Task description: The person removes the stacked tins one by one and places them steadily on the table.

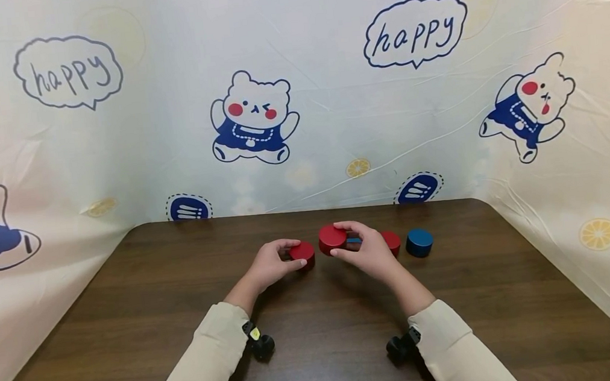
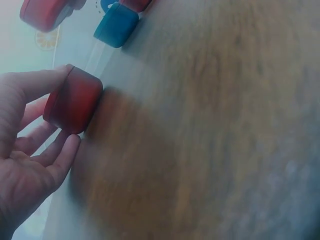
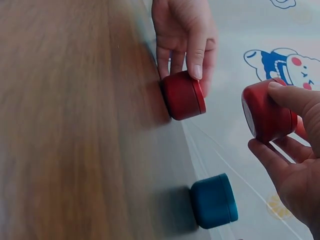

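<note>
My left hand (image 1: 268, 267) grips a small round red tin (image 2: 75, 100) by its sides, and the tin rests on the table. To its right, my right hand (image 1: 369, 251) holds a second red tin (image 1: 332, 239) between thumb and fingers. That tin is lifted clear of the table; its pale underside shows in the right wrist view (image 3: 247, 117). Below the lifted tin in that view stands a blue tin (image 3: 214, 201), mostly hidden behind the right hand in the head view. Past the right hand are another red tin (image 1: 392, 243), partly covered, and another blue tin (image 1: 420, 243).
The tins stand in a rough row toward the far edge of the dark wooden table (image 1: 318, 346). A printed curtain (image 1: 292, 46) with bears and lettering hangs behind and at both sides. Each sleeve cuff carries a black wrist camera (image 1: 263, 346).
</note>
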`<state>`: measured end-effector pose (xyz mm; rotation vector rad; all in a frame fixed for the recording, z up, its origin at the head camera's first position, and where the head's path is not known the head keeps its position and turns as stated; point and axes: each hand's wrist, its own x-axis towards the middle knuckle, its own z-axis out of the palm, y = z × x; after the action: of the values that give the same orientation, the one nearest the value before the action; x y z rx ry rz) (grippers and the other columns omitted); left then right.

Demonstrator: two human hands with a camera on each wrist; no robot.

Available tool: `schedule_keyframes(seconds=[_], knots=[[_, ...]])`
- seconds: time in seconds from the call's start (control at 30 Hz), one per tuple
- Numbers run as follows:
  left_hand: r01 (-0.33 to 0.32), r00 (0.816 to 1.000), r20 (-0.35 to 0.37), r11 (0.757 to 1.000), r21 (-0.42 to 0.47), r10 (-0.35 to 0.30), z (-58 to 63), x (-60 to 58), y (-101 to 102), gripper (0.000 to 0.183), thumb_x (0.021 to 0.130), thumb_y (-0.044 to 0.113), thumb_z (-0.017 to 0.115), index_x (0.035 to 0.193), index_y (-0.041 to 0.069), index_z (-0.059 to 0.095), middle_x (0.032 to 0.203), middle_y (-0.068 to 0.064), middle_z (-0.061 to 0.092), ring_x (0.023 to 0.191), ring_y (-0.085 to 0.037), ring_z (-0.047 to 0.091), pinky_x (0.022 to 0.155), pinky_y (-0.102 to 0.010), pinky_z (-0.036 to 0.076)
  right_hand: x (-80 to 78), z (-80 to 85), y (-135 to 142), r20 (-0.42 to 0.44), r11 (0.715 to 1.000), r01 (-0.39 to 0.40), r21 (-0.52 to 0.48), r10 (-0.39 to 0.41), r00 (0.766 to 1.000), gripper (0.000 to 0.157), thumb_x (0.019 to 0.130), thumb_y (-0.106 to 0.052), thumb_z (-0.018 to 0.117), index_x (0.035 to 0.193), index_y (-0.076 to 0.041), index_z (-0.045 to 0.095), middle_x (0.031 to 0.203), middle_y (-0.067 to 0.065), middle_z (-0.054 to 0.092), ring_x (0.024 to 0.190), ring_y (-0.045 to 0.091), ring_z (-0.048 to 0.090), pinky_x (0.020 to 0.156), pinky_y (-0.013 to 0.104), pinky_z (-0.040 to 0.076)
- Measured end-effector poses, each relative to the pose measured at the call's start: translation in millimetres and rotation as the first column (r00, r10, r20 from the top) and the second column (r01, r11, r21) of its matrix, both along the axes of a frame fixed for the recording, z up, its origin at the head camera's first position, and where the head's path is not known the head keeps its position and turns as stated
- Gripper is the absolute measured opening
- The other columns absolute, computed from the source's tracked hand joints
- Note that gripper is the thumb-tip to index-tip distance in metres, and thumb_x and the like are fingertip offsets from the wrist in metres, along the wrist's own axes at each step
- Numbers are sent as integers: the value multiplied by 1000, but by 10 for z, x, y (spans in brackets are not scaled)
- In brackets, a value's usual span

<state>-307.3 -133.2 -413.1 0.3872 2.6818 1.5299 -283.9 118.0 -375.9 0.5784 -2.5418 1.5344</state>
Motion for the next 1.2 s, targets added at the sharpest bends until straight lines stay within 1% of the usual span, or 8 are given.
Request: schedule_keyframes(seconds=[0.1, 0.23, 0.4, 0.63, 0.8, 1.03, 1.2], knots=[[-5, 1000, -6, 1000, -5, 5, -9, -8, -5, 45, 84, 19, 78, 126, 10, 64, 118, -5, 65, 106, -22, 59, 78, -33, 54, 18, 18, 57, 5, 1000, 6, 11, -6, 1000, 57, 82, -15, 81, 133, -16, 57, 133, 8, 57, 117, 27, 57, 91, 40, 52], [-6, 1000, -4, 1000, 3, 6, -14, -15, -8, 43, 85, 19, 77, 125, 10, 65, 117, -6, 65, 105, -22, 59, 73, -31, 54, 40, 28, 129, 6, 1000, 16, 21, -16, 1000, 56, 82, -14, 80, 133, -15, 58, 132, 8, 58, 116, 27, 58, 91, 40, 52], [-4, 1000, -4, 1000, 6, 4, 0, -7, -7, 42, 86, 18, 77, 125, 10, 65, 117, -6, 65, 104, -23, 59, 68, -31, 54, 63, 30, 198, 10, 999, 32, 12, -32, 999, 55, 82, -14, 80, 132, -15, 58, 131, 9, 58, 116, 27, 58, 92, 40, 52], [-1, 1000, -18, 1000, -17, 0, -4, 1, -1, 42, 86, 18, 76, 125, 10, 64, 120, -7, 64, 106, -23, 59, 73, -31, 55, 117, 65, 318, 10, 999, 50, 11, -50, 999, 54, 82, -17, 81, 131, -14, 59, 129, 11, 59, 111, 28, 60, 91, 41, 53], [-19, 1000, -19, 999, -28, 19, -4, 10, 2, 42, 86, 17, 77, 125, 11, 65, 121, -6, 64, 107, -23, 60, 78, -33, 55, 127, 90, 411, 1, 998, 58, 7, -58, 998, 54, 83, -18, 80, 132, -14, 59, 128, 12, 60, 110, 28, 62, 92, 41, 52], [-27, 1000, -14, 999, -25, 27, -5, 13, 3, 42, 86, 17, 77, 125, 11, 65, 121, -6, 64, 107, -23, 59, 77, -32, 55, 136, 117, 503, -7, 998, 63, -8, -63, 998, 54, 83, -18, 80, 132, -13, 58, 128, 13, 59, 111, 28, 62, 92, 40, 52], [-30, 1000, 0, 999, -25, 30, 11, 18, 12, 42, 85, 17, 77, 125, 12, 65, 121, -6, 64, 108, -23, 59, 78, -33, 54, 159, 144, 561, -4, 997, 80, -7, -80, 997, 55, 83, -20, 80, 133, -13, 57, 129, 13, 59, 112, 28, 60, 93, 42, 51]])
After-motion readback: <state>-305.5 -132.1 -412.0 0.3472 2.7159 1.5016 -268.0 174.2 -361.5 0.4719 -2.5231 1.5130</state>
